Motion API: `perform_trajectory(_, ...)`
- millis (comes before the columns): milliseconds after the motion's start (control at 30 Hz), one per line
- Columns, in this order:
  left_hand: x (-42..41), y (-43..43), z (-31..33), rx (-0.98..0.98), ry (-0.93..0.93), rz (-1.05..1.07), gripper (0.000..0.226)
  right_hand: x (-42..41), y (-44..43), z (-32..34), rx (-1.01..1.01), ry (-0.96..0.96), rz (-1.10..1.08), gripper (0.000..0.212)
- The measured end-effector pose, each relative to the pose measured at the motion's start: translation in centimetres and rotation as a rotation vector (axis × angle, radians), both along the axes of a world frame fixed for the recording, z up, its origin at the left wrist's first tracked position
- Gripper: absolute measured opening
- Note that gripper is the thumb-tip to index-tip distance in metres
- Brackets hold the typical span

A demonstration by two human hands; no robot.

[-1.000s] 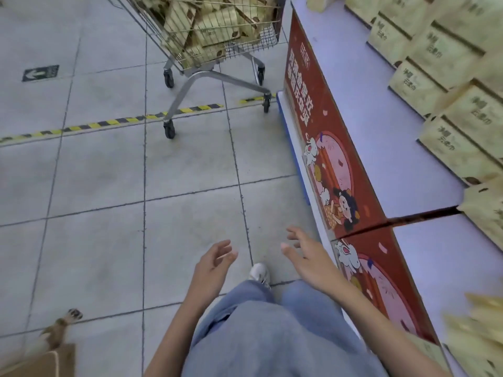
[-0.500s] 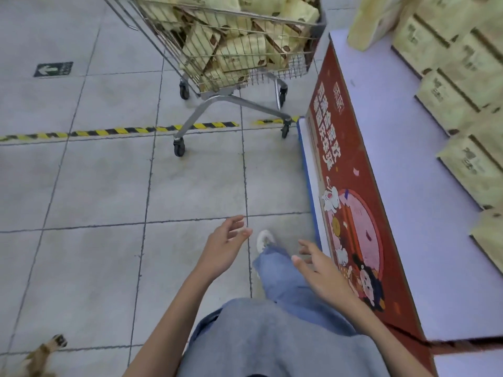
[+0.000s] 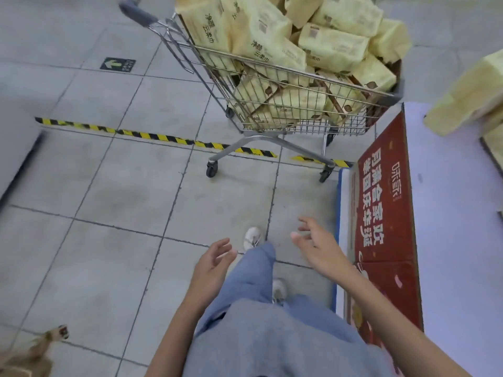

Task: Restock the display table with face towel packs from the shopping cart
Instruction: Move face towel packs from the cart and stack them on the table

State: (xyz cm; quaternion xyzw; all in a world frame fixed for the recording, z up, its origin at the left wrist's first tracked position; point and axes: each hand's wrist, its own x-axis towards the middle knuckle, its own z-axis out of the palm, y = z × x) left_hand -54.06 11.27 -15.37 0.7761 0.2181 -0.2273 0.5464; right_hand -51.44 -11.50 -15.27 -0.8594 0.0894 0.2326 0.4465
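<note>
Shopping cart [image 3: 345,126] heaped with face towel packs [image 3: 332,47]; left hand [image 3: 211,265] and right hand [image 3: 318,248] spread wide, holding nothing.

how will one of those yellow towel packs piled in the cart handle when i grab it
Probably soft and squashy: the face towel packs look pillowy, with dented corners. Likely light for their bulk, being towels heaped above the shopping cart rim. The wrap may be slick, and pulling one from the loose, tilted heap could shift its neighbours.
</note>
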Motion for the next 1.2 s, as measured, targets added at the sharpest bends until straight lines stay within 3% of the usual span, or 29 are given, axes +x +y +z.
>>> perform_trajectory(167,9.0,-0.9,-1.5,-0.026,-0.008,0.016,0.027,8.1,0.0,-0.6,0.017,0.010,-0.006,0.047)
perform_trajectory(533,31.3,-4.2,1.2,-0.059,-0.134,-0.198,0.034,22.3,-1.9,0.2,0.053,0.023,-0.180,0.043)
perform_trajectory(667,37.1,-5.5,2.6,-0.077,-0.262,-0.203,0.032,27.5,-2.8,0.6,0.069,-0.027,-0.176,0.043)
perform_trajectory(767,41.5,-6.1,4.1,-0.060,-0.438,-0.053,0.043,33.2,-3.6,1.1,0.107,-0.116,-0.134,0.047)
perform_trajectory(900,47.0,-5.9,6.3,0.074,-0.679,0.376,0.056,41.7,-3.9,3.0,0.101,-0.240,-0.042,0.058)
perform_trajectory(1100,53.7,-3.7,5.3,0.138,-0.637,0.651,0.115,51.8,-1.3,3.9,-0.013,-0.363,0.196,0.086)
perform_trajectory(1200,55.7,-3.1,4.7,0.150,-0.588,0.668,0.129,54.1,0.5,3.0,-0.074,-0.381,0.351,0.098)
